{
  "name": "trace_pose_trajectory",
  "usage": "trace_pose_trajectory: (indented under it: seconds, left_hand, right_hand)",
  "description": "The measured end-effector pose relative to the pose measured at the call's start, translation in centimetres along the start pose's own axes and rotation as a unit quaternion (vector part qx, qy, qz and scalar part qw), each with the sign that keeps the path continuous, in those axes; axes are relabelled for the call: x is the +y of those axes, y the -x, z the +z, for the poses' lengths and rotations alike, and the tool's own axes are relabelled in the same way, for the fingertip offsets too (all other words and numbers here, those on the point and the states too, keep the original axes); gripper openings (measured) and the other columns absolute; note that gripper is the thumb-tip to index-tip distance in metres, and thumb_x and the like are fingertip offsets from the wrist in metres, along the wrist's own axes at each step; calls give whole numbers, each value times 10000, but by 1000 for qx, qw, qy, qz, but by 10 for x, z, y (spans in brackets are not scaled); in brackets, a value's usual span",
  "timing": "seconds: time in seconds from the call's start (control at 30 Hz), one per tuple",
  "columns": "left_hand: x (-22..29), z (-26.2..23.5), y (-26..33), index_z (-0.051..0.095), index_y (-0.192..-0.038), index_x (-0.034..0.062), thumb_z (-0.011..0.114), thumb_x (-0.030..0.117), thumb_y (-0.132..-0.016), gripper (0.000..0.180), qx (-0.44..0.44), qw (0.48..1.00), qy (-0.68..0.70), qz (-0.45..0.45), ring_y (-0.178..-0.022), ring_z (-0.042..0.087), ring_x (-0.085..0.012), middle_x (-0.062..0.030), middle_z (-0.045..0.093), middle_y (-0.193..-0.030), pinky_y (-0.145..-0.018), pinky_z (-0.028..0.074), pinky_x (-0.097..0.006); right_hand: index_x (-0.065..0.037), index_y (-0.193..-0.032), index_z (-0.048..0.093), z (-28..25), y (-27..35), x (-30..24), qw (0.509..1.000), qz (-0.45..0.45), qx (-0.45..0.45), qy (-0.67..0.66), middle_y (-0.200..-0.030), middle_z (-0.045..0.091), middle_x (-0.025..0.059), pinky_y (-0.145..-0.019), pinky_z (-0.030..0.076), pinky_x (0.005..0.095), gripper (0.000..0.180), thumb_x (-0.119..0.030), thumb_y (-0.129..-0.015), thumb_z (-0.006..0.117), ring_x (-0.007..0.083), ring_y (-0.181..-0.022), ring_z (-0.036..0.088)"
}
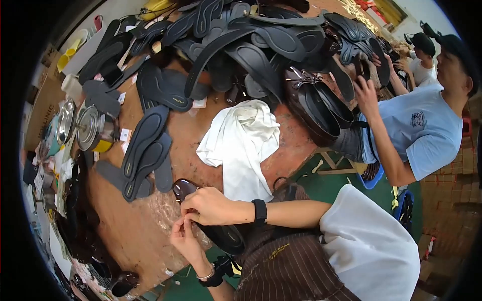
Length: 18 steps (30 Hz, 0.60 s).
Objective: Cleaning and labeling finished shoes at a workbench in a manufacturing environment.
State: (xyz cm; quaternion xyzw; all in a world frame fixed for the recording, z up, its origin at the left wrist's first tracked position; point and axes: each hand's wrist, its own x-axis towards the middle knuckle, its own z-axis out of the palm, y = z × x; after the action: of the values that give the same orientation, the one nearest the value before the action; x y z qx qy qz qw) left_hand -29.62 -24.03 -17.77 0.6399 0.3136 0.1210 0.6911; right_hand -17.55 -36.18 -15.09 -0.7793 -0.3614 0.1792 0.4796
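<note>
My left hand (187, 243) and my right hand (208, 205) meet at the near edge of the table. Their fingertips are pinched together, and whatever lies between them is too small or hidden to name. Directly beneath them is a glossy dark brown shoe (230, 240), its shiny toe showing past my right hand and its black insole at the heel end. My right hand covers the middle of the shoe. Just beyond, a crumpled white cloth (246, 135) hangs toward me. Several black insoles (143, 145) lie to the left of it.
Black insoles (266, 45) are heaped across the far side. A pair of dark shoes (316, 113) stands right of the cloth. A metal pot (95, 131) sits at the left, with more glossy shoes (123, 283) along that edge. A co-worker in light blue (416, 125) handles insoles at the right.
</note>
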Motion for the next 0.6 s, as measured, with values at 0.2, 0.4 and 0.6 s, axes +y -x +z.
trace_pose_trajectory:
  seconds: [0.2,0.4,0.6]
  left_hand:
    - [8,13,6,648,-1020,-57,611,31,-953,117,20,995,70,-64,-805,611,-130,-63,660,-943,-752,495,-258]
    - [22,23,32,348,-1386,-75,668,21,-891,597,-10,935,-334,-122,-1076,563,-233,-218,529,-1245,-906,472,-327]
    - [-9,-62,21,515,-1324,-69,649,16,-890,462,-45,978,-196,-50,-1105,566,-222,-130,585,-1228,-974,438,-337]
  right_hand:
    - [-48,-893,713,-23,6,3,996,43,-30,-71,-839,702,110,-672,521,413,163,-178,-795,718,312,-786,673]
    - [-66,-1005,696,-123,71,16,938,79,306,142,-981,694,116,-799,529,389,211,-174,-829,736,302,-917,663]
    - [-49,-1144,593,-210,172,67,759,277,344,478,-1084,567,143,-1054,355,528,526,-213,-701,826,344,-1073,533]
